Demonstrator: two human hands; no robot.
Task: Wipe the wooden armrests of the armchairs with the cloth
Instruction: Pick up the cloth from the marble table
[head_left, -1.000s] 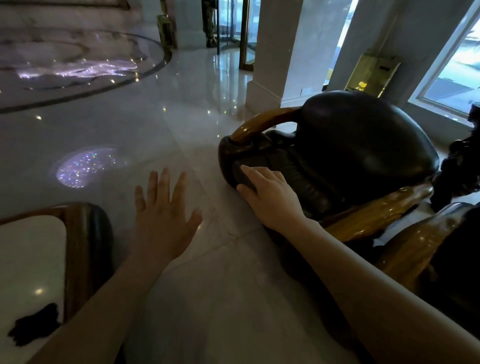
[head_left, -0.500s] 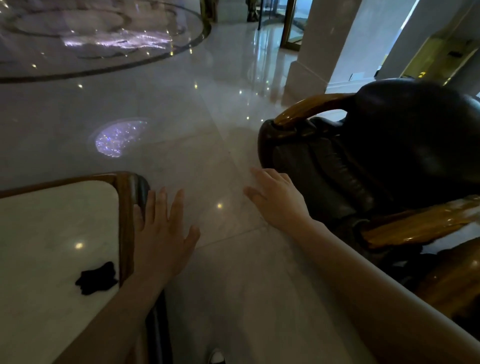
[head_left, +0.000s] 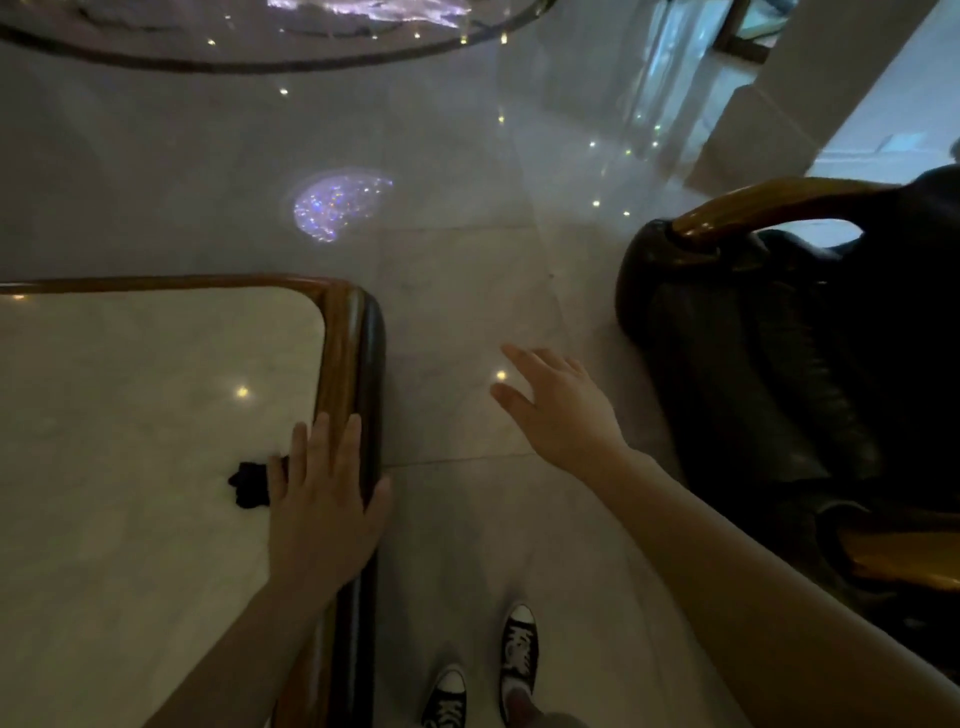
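A small black cloth (head_left: 250, 484) lies crumpled on the marble top of a wood-rimmed table (head_left: 340, 338) at the left. My left hand (head_left: 322, 499) hovers open over the table's right edge, its fingers just beside the cloth and partly covering it. My right hand (head_left: 563, 408) is open in the air above the floor, empty, left of a dark leather armchair (head_left: 769, 374). The chair's far wooden armrest (head_left: 753, 208) curves along its top; its near wooden armrest (head_left: 898, 558) shows at the right edge.
Glossy marble floor (head_left: 467, 260) runs between table and armchair, with light reflections on it. My two sneakers (head_left: 483, 675) stand at the bottom. A pillar base (head_left: 753, 140) rises at the upper right.
My view has swung left and down toward the table. My right hand has come off the armchair's front. My left hand has moved over the table edge next to the cloth.
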